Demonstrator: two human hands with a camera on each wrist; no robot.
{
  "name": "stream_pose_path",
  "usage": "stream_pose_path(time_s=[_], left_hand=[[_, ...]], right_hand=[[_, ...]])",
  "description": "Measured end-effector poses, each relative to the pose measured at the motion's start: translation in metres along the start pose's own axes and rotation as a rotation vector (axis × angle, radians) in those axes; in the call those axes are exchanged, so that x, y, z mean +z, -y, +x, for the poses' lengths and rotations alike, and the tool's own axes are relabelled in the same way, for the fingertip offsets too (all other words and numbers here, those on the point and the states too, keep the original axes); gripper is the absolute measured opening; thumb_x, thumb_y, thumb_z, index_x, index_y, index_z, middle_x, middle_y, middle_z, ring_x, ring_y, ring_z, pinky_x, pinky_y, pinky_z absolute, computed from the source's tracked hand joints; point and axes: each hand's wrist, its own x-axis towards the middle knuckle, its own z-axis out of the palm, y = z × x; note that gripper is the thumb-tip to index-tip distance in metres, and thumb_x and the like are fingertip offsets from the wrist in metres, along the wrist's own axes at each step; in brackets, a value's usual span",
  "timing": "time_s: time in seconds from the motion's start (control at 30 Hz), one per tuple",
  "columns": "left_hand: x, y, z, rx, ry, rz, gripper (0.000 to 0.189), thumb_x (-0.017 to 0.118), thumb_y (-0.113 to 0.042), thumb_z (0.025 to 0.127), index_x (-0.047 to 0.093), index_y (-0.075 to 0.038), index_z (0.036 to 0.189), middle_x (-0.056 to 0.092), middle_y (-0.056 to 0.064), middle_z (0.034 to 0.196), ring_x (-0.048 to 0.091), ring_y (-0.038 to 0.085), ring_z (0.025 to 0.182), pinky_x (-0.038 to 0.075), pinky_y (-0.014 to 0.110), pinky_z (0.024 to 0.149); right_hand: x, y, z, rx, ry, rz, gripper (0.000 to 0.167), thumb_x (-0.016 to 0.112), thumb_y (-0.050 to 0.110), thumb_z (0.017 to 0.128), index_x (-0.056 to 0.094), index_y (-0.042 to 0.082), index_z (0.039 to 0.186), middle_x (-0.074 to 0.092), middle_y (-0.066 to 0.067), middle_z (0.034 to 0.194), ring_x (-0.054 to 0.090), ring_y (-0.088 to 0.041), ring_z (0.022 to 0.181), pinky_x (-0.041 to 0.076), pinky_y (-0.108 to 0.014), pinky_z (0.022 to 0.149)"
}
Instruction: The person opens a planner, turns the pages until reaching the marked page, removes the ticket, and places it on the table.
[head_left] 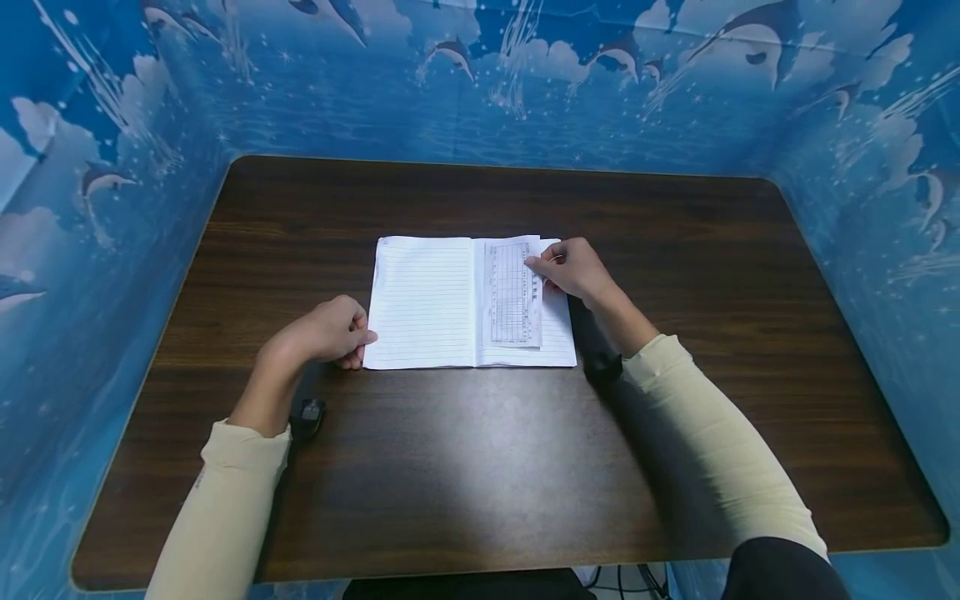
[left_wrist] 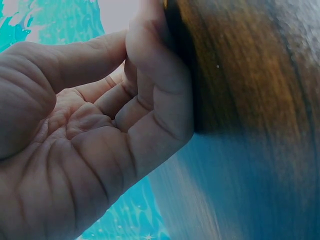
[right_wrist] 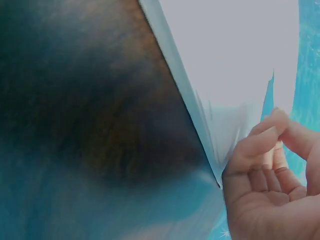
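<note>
An open lined notebook (head_left: pixel 422 304) lies on the table. Over its right page is a narrow printed paper slip with a grid (head_left: pixel 513 300). My left hand (head_left: pixel 321 330) is at the notebook's left edge, gripping it near the lower corner; in the left wrist view its thumb meets the curled index finger. With thumb and index finger, my right hand (head_left: pixel 573 268) pinches the slip by its upper right edge. The right wrist view shows the slip (right_wrist: pixel 287 65) rising from those fingertips, apart from the notebook page beside it.
The dark wooden table (head_left: pixel 480 475) has rounded corners. Blue dolphin-print cloth (head_left: pixel 480 108) stands along its back and sides. A small black device (head_left: pixel 311 412) shows beside the left wrist, and cables (head_left: pixel 621 579) hang beyond the front edge.
</note>
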Motion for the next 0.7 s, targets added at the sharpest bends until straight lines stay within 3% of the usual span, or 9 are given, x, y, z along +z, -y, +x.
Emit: stream_pose_path(time_s=[0.17,0.47,0.7], left_hand=[[0.000,0.001,0.001,0.003,0.008,-0.003,0.019,0.063,-0.010,0.108,0.065,0.003,0.094,0.068,0.010,0.073,0.063,0.018,0.063,0.055,0.030,0.065],[-0.001,0.001,0.000,-0.007,0.003,0.001,0.018,0.062,-0.008,0.109,0.065,0.003,0.095,0.067,0.010,0.074,0.063,0.019,0.064,0.054,0.029,0.066],[-0.001,0.000,0.001,-0.004,0.008,0.002,0.019,0.061,-0.009,0.109,0.065,0.002,0.093,0.068,0.009,0.074,0.063,0.018,0.064,0.054,0.029,0.067]], right_hand=[[-0.007,0.001,-0.004,-0.020,0.008,0.051,0.029,0.074,0.031,0.103,0.074,0.002,0.096,0.066,-0.006,0.073,0.062,-0.017,0.064,0.055,-0.027,0.064],[-0.020,0.008,-0.009,-0.011,-0.007,0.086,0.026,0.075,0.029,0.103,0.076,0.003,0.105,0.067,-0.006,0.080,0.064,-0.017,0.066,0.061,-0.036,0.076],[-0.033,0.007,-0.015,-0.040,-0.025,0.092,0.028,0.072,0.032,0.105,0.075,0.003,0.106,0.068,-0.003,0.080,0.062,-0.018,0.069,0.057,-0.041,0.077]])
